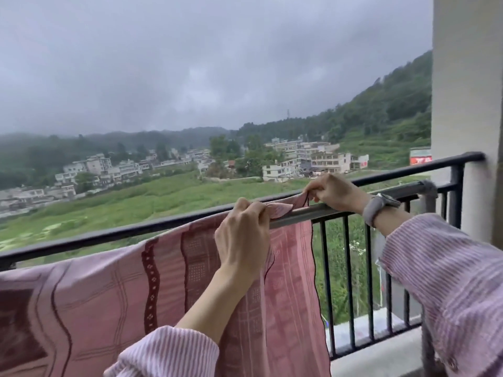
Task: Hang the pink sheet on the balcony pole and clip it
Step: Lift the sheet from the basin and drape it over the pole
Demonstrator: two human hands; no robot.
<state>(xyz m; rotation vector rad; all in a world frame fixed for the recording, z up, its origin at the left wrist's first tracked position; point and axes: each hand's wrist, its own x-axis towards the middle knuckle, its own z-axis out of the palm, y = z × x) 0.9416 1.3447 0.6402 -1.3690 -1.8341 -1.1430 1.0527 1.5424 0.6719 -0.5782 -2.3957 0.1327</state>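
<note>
A pink sheet (pixel 114 289) with dark maroon patterns hangs over a grey metal pole (pixel 343 204) just inside the balcony railing. It drapes down across the left and middle of the view. My left hand (pixel 242 235) pinches the sheet's top edge where it folds over the pole. My right hand (pixel 336 193), with a grey watch on the wrist, grips the sheet's corner on the pole a little further right. No clip is visible.
A black balcony railing (pixel 408 170) with vertical bars runs behind the pole. A beige wall column (pixel 468 104) stands at the right, where the pole's elbow joint (pixel 430 190) turns downward. A concrete ledge (pixel 375 349) lies below the bars.
</note>
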